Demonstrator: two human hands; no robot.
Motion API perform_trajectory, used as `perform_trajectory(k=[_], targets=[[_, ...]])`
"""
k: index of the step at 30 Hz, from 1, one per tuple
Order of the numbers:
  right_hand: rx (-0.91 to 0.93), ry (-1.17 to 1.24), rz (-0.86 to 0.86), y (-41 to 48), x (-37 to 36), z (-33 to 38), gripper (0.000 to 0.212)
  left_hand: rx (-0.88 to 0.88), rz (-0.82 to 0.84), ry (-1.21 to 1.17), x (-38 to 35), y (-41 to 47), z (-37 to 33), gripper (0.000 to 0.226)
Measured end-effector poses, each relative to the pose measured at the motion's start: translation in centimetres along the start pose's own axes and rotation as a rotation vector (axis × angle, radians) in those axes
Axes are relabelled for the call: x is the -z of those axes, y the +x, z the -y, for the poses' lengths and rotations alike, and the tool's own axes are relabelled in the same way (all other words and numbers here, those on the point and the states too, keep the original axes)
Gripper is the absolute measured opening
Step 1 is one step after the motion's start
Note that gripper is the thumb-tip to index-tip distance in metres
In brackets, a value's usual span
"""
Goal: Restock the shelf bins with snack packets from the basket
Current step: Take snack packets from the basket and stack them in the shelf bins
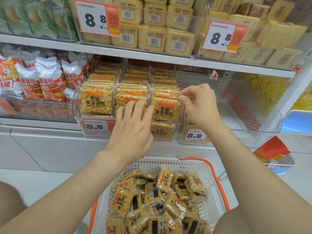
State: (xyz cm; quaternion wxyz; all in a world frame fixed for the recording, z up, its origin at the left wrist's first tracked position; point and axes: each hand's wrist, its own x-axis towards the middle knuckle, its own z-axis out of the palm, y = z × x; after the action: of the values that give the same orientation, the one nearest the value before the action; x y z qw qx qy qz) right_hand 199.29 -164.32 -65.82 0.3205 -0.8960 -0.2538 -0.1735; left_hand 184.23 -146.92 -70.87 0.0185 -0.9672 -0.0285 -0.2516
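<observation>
Your left hand (133,130) lies with straight fingers pressed flat on the front middle-row packet (130,94) of rice crust. Your right hand (197,105) pinches the top edge of the front right-row packet (164,109). Both packets stand in the clear shelf bin (79,119). Below it, the white basket (162,160) holds more loose packets (162,200).
</observation>
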Motion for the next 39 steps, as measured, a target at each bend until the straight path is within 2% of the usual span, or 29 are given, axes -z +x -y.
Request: perform_trajectory(k=[2, 4, 10, 14, 17, 19, 23, 30, 34, 39], targets=[[-0.037, -0.012, -0.039, -0.1, 0.3, -0.1, 0.022, 0.015, 0.011, 0.005, -0.2, 0.0, -0.1, 0.063], [-0.062, 0.021, -0.048, -0.7, 0.6, 0.5, 0.025, 0.02, 0.026, -0.004, -0.5, 0.0, -0.2, 0.061], [0.104, -0.119, 0.071, -1.8, -0.2, 0.6, 0.024, 0.01, 0.091, -0.01, -1.0, -0.3, -0.8, 0.065], [0.107, 0.024, 0.035, -1.4, 0.2, 0.6, 0.019, 0.038, 0.082, -0.059, -1.1, -0.4, -1.0, 0.062], [0.11, 0.135, -0.033, -1.2, 1.3, 1.0, 0.014, 0.084, 0.006, -0.129, -1.1, -0.4, -1.0, 0.054], [0.087, 0.16, -0.011, -1.1, 1.8, 0.9, 0.013, 0.126, -0.041, -0.148, -1.2, -0.4, -1.0, 0.052], [0.113, 0.029, 0.012, -1.4, 1.2, 0.5, 0.016, 0.176, -0.033, -0.118, -1.4, -1.0, -0.8, 0.061], [0.08, 0.024, 0.012, -0.9, 0.6, 0.5, 0.015, 0.092, 0.065, -0.076, -1.7, -1.7, -1.3, 0.074], [0.088, 0.107, 0.002, -1.3, 0.9, 0.6, 0.014, 0.12, 0.038, -0.277, -2.0, -1.5, -1.8, 0.066], [-0.007, 0.339, 0.003, -2.0, 2.0, 0.6, 0.009, 0.241, -0.157, -0.659, -0.7, -0.4, -3.9, 0.059]])
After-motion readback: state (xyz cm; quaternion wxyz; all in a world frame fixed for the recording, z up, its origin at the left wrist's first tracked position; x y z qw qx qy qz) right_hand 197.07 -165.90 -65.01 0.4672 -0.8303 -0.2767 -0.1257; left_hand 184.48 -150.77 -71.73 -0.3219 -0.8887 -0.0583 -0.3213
